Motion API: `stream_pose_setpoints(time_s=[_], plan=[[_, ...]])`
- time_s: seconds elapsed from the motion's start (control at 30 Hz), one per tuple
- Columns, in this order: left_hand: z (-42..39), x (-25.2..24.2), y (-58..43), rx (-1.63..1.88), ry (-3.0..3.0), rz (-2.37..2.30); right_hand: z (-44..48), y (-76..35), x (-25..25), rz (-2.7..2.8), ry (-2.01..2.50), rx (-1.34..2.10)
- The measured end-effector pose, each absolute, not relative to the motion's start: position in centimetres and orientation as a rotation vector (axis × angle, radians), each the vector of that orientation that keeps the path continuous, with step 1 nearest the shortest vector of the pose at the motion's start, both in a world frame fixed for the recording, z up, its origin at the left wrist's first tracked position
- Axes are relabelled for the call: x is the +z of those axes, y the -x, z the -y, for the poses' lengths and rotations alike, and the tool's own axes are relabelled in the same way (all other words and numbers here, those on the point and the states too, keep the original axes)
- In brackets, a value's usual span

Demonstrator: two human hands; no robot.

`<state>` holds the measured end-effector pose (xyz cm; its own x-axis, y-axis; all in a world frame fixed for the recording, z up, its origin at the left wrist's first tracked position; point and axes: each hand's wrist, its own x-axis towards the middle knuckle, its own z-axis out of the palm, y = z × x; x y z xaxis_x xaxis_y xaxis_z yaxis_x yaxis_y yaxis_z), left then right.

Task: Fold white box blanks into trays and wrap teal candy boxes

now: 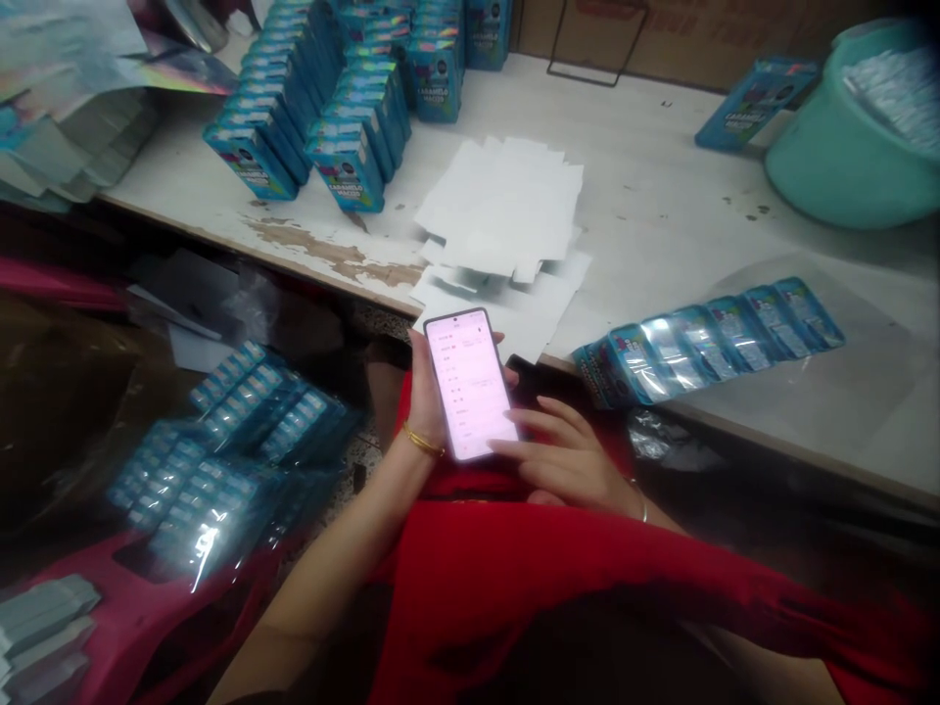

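Observation:
A lit smartphone with a pale pink screen showing a list lies in my left hand, whose thumb and fingers wrap its edges. My right hand is at the phone's lower right, fingers stretched out and apart, with fingertips over the screen; whether they touch the glass I cannot tell. Just beyond the phone, a stack of white card sheets lies at the table's edge. To the right, a row of blue boxes lies along the same edge on clear plastic.
Rows of upright blue boxes stand at the back left of the white table. A green tub of small wrapped pieces and a single leaning blue box stand at the right. Plastic-wrapped blue packs sit on a pink stool at the lower left.

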<state>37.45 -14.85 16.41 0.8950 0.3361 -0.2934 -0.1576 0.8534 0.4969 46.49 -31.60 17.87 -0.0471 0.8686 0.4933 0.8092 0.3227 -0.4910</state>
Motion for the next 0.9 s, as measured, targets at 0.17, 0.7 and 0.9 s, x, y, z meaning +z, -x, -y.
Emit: stream_pose_setpoints(time_s=[0.17,0.7,0.9], plan=[[14.8,16.4,-37.3,0.227,-0.471,-0.363,31.7,-46.5,18.1,1.759,1.497,0.11],[15.5,16.9,-37.6,0.235,-0.386,-0.362,29.2,-46.7,18.0,1.695,1.614,-0.015],[15.6,16.9,-37.7,0.222,-0.38,-0.382,29.0,-46.7,17.9,1.686,1.63,-0.013]])
